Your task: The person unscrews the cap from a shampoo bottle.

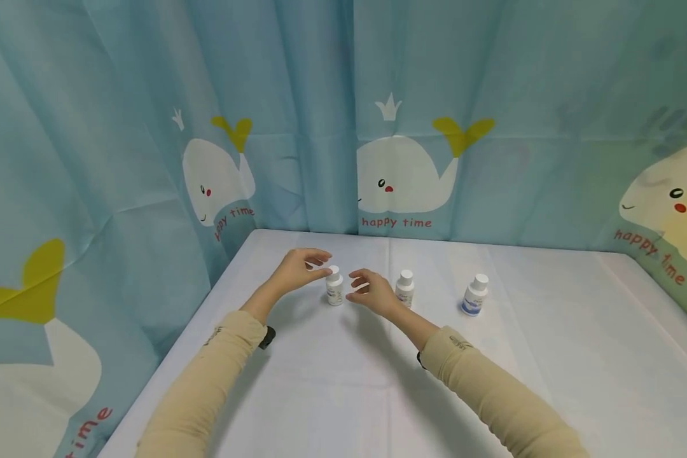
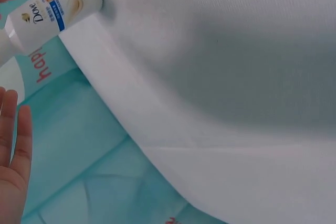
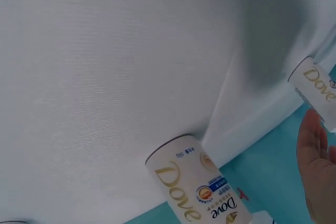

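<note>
Three white Dove bottles with white caps stand upright in a row on the white-covered table. Close to the cap of the left bottle (image 1: 334,291), my left hand (image 1: 299,272) is held with fingers extended; whether the thumb touches the cap cannot be told. In the left wrist view, a gap shows between that hand (image 2: 14,156) and the bottle (image 2: 60,9). On the bottle's other side is my right hand (image 1: 374,294), fingers loosely bent and holding nothing. It partly covers the middle bottle (image 1: 404,286), whose Dove label (image 3: 194,182) shows in the right wrist view.
The right bottle (image 1: 475,296), with a blue band at its base, stands apart on the table. A white cloth (image 1: 343,394) covers the tabletop. Blue curtains (image 1: 309,172) with whale prints hang along the back and sides.
</note>
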A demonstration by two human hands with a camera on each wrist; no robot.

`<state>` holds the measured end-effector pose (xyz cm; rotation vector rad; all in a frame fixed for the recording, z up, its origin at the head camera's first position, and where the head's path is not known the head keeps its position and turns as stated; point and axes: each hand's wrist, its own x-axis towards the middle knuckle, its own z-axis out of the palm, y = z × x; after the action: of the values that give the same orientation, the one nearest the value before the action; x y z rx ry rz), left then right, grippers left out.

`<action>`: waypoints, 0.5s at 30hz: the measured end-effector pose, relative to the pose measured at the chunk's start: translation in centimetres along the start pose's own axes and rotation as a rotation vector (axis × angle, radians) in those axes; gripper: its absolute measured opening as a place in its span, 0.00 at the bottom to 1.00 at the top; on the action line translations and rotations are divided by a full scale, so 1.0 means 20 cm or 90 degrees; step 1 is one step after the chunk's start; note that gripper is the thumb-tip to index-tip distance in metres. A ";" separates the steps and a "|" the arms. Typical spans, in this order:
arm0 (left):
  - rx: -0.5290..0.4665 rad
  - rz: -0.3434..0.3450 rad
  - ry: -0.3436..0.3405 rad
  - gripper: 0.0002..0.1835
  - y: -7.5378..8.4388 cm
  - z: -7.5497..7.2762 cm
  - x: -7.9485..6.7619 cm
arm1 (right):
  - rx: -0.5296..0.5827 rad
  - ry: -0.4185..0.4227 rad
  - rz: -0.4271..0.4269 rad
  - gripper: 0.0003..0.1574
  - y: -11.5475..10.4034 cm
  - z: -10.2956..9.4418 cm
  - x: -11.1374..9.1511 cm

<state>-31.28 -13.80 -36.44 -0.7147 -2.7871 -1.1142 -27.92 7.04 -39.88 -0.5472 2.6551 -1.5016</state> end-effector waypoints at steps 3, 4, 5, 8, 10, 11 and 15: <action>-0.004 0.012 -0.001 0.21 0.00 0.01 0.01 | 0.005 -0.004 -0.001 0.29 0.00 0.00 0.02; -0.005 0.015 -0.001 0.21 0.00 0.01 0.01 | 0.009 -0.006 0.002 0.30 0.00 0.01 0.03; -0.008 0.020 -0.001 0.21 0.00 0.02 0.01 | 0.012 -0.006 0.007 0.30 0.01 0.01 0.04; -0.016 0.022 -0.008 0.21 0.00 0.02 0.02 | 0.009 -0.010 0.024 0.31 0.02 0.02 0.06; -0.019 0.017 -0.018 0.22 0.00 0.02 0.02 | 0.008 -0.018 0.042 0.33 0.03 0.02 0.08; -0.021 0.014 -0.023 0.22 0.00 0.02 0.02 | 0.010 -0.022 0.050 0.34 0.03 0.03 0.09; -0.035 0.012 -0.033 0.23 0.00 0.03 0.01 | 0.044 -0.039 0.081 0.36 0.02 0.04 0.12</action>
<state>-31.36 -13.36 -36.75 -0.7850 -2.7950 -1.1894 -30.14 5.75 -40.39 -0.4059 2.5295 -1.5077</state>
